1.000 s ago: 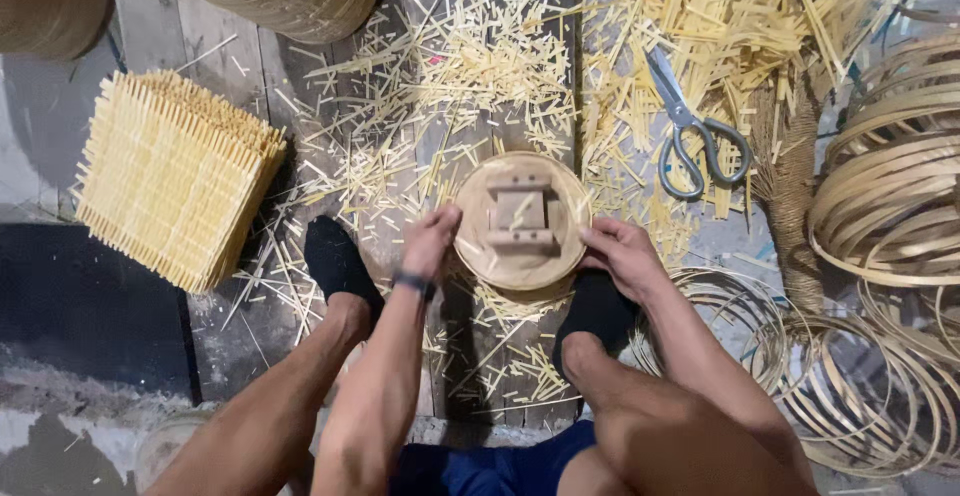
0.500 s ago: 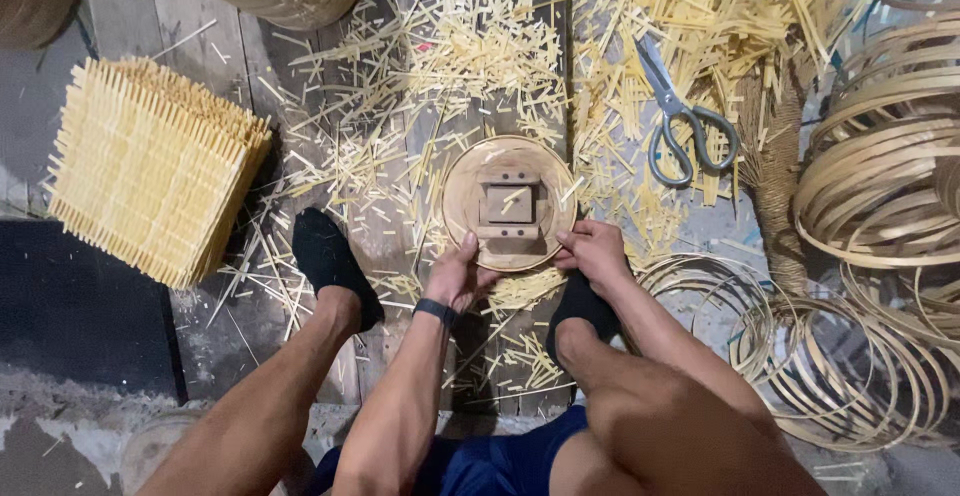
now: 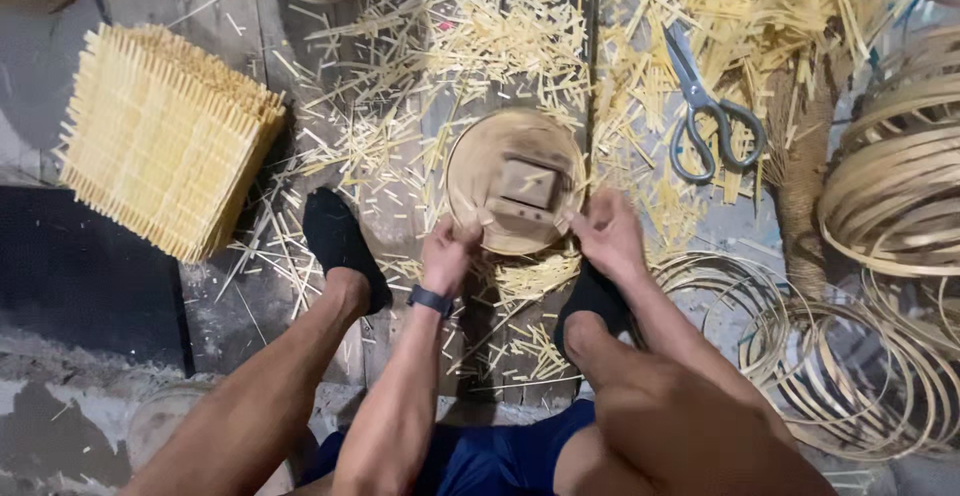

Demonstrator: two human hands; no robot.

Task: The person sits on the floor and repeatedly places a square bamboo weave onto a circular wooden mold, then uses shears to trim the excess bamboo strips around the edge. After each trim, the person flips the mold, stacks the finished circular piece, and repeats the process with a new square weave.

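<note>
2 hands grip a round, tan wooden disc (image 3: pixel 515 178) bearing a square block.

Soft, even light was cast from above. Faint shadows were thrown below the left hand (image 3: pixel 447 256). Slight motion blur was seen around both hands.

no packages, labels, signs or screens anywhere in view

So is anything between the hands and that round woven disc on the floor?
Nothing visible. The left hand and right hand both grip the near rim of the round woven disc directly. Only loose bamboo offcuts lie around it, and the scissors sit off to the right.
</note>
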